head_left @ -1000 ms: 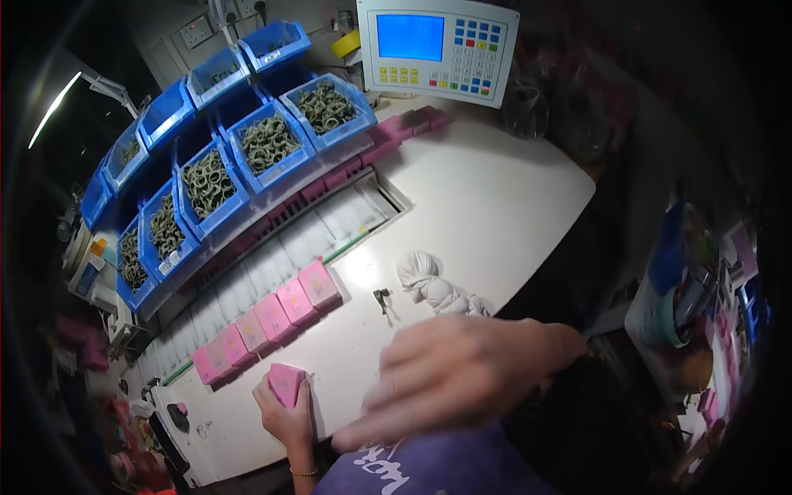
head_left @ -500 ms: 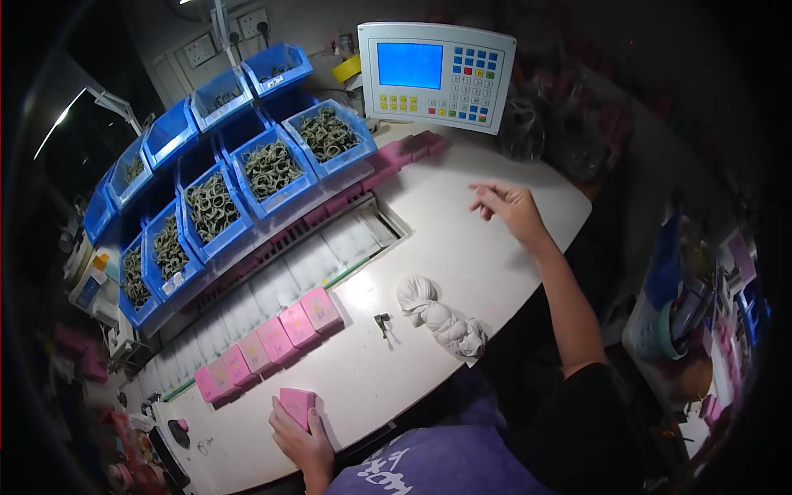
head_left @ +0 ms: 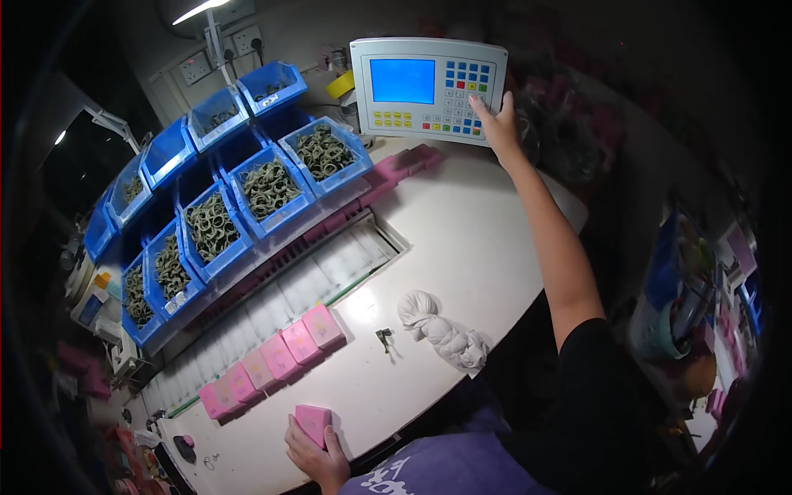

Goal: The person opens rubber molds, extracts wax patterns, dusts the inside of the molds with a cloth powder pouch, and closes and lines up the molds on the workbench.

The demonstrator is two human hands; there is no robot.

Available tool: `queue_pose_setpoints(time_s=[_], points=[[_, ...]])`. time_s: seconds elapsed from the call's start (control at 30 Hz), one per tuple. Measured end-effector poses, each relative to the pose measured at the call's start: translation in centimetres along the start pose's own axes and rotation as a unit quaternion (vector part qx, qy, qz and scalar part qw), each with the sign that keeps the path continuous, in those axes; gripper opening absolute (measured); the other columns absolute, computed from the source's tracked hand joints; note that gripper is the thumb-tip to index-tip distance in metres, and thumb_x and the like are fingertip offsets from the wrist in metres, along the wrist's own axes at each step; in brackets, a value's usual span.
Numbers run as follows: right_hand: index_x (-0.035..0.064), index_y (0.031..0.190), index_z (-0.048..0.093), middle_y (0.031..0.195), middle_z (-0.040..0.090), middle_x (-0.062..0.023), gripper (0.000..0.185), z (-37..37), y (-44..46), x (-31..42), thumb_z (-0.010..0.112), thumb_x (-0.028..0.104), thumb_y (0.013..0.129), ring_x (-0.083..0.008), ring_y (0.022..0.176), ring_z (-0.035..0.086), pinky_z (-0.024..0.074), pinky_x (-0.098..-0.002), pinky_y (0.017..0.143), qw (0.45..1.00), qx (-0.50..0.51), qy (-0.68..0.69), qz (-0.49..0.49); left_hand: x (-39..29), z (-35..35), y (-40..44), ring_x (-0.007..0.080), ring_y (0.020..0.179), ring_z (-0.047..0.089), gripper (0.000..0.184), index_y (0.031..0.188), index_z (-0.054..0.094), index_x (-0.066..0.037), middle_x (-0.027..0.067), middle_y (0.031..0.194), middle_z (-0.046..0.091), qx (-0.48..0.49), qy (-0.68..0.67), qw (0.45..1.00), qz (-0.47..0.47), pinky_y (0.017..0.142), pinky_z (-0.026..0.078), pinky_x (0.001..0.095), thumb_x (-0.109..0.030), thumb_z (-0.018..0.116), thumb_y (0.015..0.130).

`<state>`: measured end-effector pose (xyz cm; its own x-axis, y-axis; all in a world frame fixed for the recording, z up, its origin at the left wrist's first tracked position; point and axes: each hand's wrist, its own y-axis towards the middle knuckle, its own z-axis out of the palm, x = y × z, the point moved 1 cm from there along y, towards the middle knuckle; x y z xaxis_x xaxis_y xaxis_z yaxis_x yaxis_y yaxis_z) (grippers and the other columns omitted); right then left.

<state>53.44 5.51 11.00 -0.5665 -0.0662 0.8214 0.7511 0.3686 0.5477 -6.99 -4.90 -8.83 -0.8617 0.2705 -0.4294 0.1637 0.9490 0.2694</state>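
Note:
My left hand (head_left: 318, 455) is closed around a pink block (head_left: 313, 424) at the table's front edge. My right hand (head_left: 500, 128) reaches up to the control panel (head_left: 402, 80), which has a lit blue screen. Its index finger is stretched over the numbered keys, the thumb stands apart, and nothing is held; whether the fingertip touches a key I cannot tell. Between the hands lie a twisted white cloth (head_left: 441, 330) and a small dark green piece (head_left: 384, 337). A row of pink blocks (head_left: 278, 355) with handwritten marks stands to the left.
Blue bins (head_left: 268, 188) in tiers at the back left hold many small green ring-shaped pieces. Below them a recessed strip of white slots (head_left: 305, 280) runs along the white table (head_left: 470, 223). A lamp (head_left: 200, 10) hangs above. More supplies (head_left: 689, 322) stand at the far right.
My right hand has moved up and away from over the table to the panel's keys. My left hand still grips the pink block. The view has shifted slightly.

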Motion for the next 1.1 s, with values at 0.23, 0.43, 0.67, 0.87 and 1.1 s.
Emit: queue_pose_setpoints(time_s=[0.23,0.43,0.67,0.87,1.1], points=[[-0.0088,0.136,0.041,0.126,0.06,-0.0239,0.08,1.8,1.2,-2.6,0.075,0.045,0.088,-0.0311,0.116,0.061,0.049,-0.0392,0.098,0.994,-0.039,0.083,-0.057,0.0,0.2,0.0,0.0426,0.12,0.05,0.072,0.148,0.039,0.005,0.0242,0.134,0.052,0.006,0.008,1.0,-0.003,0.1,0.035,0.0504,-0.029,0.067,0.091],[-0.0067,0.14,0.038,0.13,0.057,-0.0213,0.082,2.2,2.9,-6.6,0.08,0.038,0.085,-0.0252,0.116,0.06,0.0518,-0.0349,0.092,0.997,-0.072,0.009,0.009,-2.0,-1.2,0.9,0.0421,0.115,0.055,0.069,0.145,0.045,0.003,0.0237,0.128,0.056,-0.037,-0.005,0.999,0.039,0.097,0.04,0.0491,-0.029,0.071,0.09],[0.0044,0.15,0.043,0.156,0.038,-0.0209,0.068,3.1,-20.5,2.7,0.073,0.016,0.09,-0.0384,0.144,0.036,0.029,-0.0462,0.119,0.945,0.197,-0.13,-0.227,-2.4,-2.4,2.3,0.0386,0.101,0.06,0.07,0.136,0.054,-0.006,0.0172,0.114,0.06,-0.005,-0.028,1.0,-0.012,0.083,0.045,0.0469,-0.033,0.081,0.078],[0.0034,0.142,0.053,0.156,0.037,-0.0243,0.058,2.5,-36.5,5.8,0.068,0.007,0.087,-0.0434,0.143,0.035,0.0296,-0.0505,0.117,0.882,0.42,-0.141,-0.159,-1.3,-0.7,3.8,0.0378,0.086,0.066,0.044,0.106,0.064,-0.008,0.0165,0.099,0.064,-0.016,-0.13,0.991,-0.022,0.074,0.055,0.0461,-0.04,0.079,0.08],[0.001,0.138,0.057,0.135,0.054,-0.0278,0.043,3.4,-38.9,6.3,0.054,0.015,0.098,-0.0441,0.121,0.051,0.0412,-0.0508,0.101,0.83,0.437,-0.292,-0.187,-1.2,-0.3,3.7,0.0352,0.082,0.063,0.056,0.113,0.057,0.001,0.0166,0.105,0.054,-0.071,-0.087,0.994,0.004,0.076,0.052,0.044,-0.04,0.076,0.08]])
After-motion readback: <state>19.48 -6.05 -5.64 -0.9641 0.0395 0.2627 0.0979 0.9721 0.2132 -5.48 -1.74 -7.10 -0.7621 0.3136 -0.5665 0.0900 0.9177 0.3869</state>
